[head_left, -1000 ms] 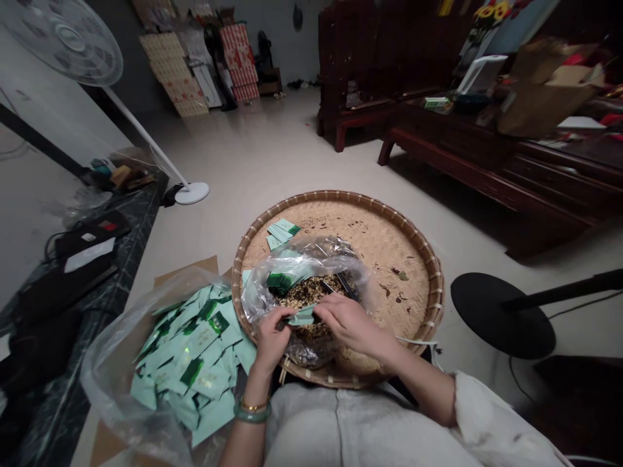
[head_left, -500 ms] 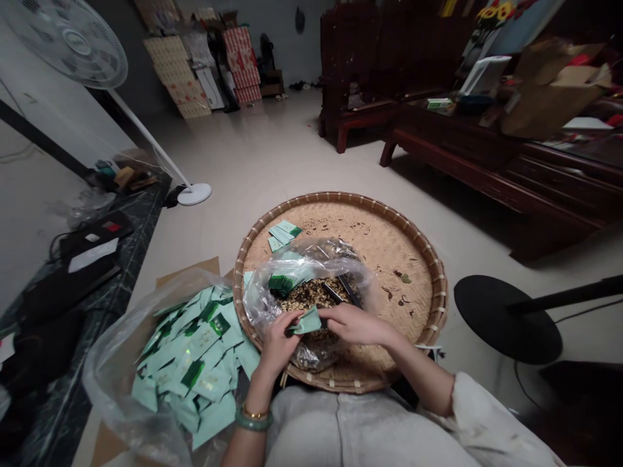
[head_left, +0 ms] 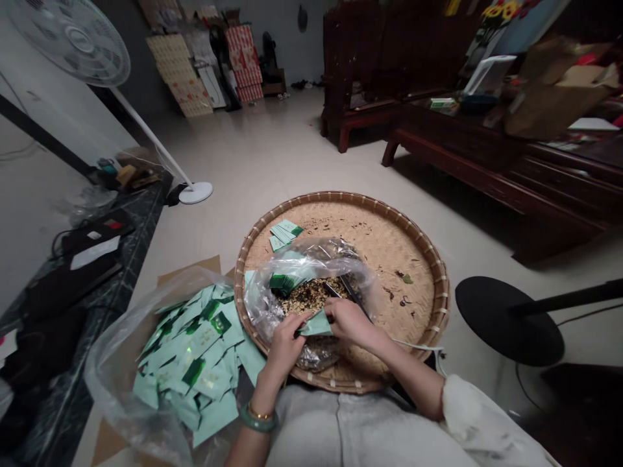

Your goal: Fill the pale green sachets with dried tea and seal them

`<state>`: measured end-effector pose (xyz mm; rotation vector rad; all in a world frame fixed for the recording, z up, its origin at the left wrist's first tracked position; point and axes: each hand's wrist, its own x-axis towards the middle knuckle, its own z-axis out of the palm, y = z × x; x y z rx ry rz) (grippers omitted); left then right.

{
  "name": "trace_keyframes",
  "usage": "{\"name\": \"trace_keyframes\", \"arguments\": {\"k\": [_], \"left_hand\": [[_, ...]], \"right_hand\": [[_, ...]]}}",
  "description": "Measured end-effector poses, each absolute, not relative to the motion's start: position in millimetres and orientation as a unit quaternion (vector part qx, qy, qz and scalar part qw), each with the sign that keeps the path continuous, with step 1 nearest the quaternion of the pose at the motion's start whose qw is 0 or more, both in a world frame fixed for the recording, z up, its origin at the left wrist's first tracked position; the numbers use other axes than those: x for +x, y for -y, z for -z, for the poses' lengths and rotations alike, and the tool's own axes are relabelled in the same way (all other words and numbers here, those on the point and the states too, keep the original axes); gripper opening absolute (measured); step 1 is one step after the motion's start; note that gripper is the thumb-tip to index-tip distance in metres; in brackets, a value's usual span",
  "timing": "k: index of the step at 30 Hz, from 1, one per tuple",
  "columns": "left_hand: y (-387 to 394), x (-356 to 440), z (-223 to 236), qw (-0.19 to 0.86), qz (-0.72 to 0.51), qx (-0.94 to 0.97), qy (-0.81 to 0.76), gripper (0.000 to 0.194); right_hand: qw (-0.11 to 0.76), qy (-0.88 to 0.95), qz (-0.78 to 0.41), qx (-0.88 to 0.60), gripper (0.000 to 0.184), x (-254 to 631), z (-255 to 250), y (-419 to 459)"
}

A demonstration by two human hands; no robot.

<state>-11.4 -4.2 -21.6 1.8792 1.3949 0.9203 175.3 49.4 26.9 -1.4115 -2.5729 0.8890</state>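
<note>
A pale green sachet [head_left: 317, 323] is stretched between my two hands above a clear plastic bag [head_left: 260, 295]. My left hand [head_left: 286, 338] pinches its left end; my right hand [head_left: 349, 322] grips the right end. Inside the bag lies a loose mix of pale and dark dried bits [head_left: 304, 296], with more green sachets [head_left: 287, 280] at its left. A dark-handled tool [head_left: 357, 297] leans in the bag just behind my right hand; its lower end is hidden. The bag sits in a round woven bamboo tray [head_left: 409, 246] at my lap.
Left of the tray, a large plastic bag [head_left: 109, 363] holds many green sachets [head_left: 204, 350]. A small stack of sachets [head_left: 285, 232] lies at the tray's far left. A black round stand base [head_left: 506, 321] is at right, a white fan [head_left: 195, 192] ahead left, dark wooden furniture [head_left: 467, 162] beyond.
The sachet has shifted slightly right and turned between my fingers. My right hand went from an outstretched finger at its edge to a closed grip. My left hand moved a little right.
</note>
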Motion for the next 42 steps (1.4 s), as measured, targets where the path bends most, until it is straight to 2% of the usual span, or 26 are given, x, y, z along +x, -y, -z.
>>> {"name": "trace_keyframes", "arguments": {"k": [7,17,22,26,34,39,42], "left_hand": [[0.2,-10.8,23.9,0.337,-0.380,0.650,-0.565,0.045],[-2.4,-22.3,28.9,0.395,-0.475,0.526,-0.584,0.032],[-1.9,-27.5,37.9,0.430,-0.516,0.461,-0.579,0.038],[1.5,-31.8,40.8,0.427,-0.522,0.441,-0.592,0.041],[9.9,-36.6,33.0,0.456,-0.539,0.425,-0.566,0.041],[8.4,-34.7,24.9,0.455,-0.523,0.453,-0.561,0.038],[6.7,-33.4,23.0,0.455,-0.518,0.460,-0.560,0.037]], "right_hand": [[0.215,0.829,-0.303,-0.418,0.010,185.3,-49.7,-49.4],[0.315,0.724,-0.382,-0.480,0.013,196.3,-49.2,-54.6],[0.254,0.772,-0.367,-0.453,0.021,189.3,-27.9,-63.7],[0.198,0.823,-0.272,-0.458,0.024,173.7,-19.7,-80.4],[0.022,0.907,-0.174,-0.383,0.030,131.1,-10.2,-96.5],[-0.001,0.902,-0.165,-0.400,0.022,128.0,-0.8,-93.8],[0.028,0.874,-0.205,-0.440,0.022,139.8,1.0,-94.7]]}}
